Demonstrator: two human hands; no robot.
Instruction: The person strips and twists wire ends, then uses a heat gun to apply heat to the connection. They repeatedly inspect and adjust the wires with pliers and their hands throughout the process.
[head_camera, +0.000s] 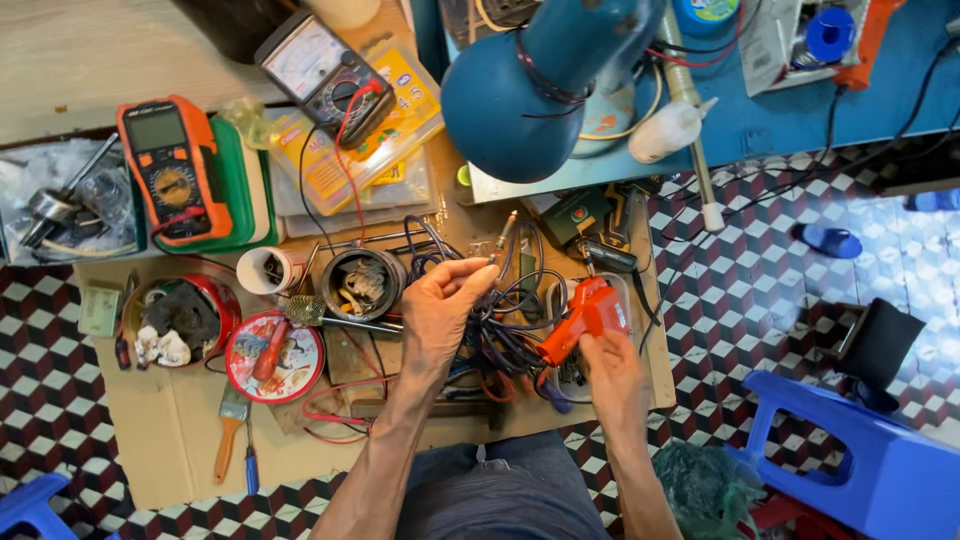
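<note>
Blue lamp (540, 90) looms over the top of the bench, its shade hanging above the cardboard sheet (180, 440) that covers the work surface. Out right, a blue stool (870, 460) stands on the checkered floor (760, 280). Down to the meters: an orange one (170, 170) lies at the left on a green tray, a black analog one (325, 75) sits further up on yellow packets. Below them, a round tin (362, 283) full of scrap, a red lid (275, 357) with a screwdriver on it, and a brush (231, 430) near the cardboard's front edge.

Now the hands. The right hand (612, 375) is wrapped around the grip of an orange soldering gun (585, 315), its nose pointing up and away over the bench. The left hand (440, 310) has thumb and fingertips pressed together, pinching a thin wire (497, 250) that rises from a tangle of cables (500, 340) between the two hands. The wire's tip stands just above the fingers, close to the gun's left.
</note>
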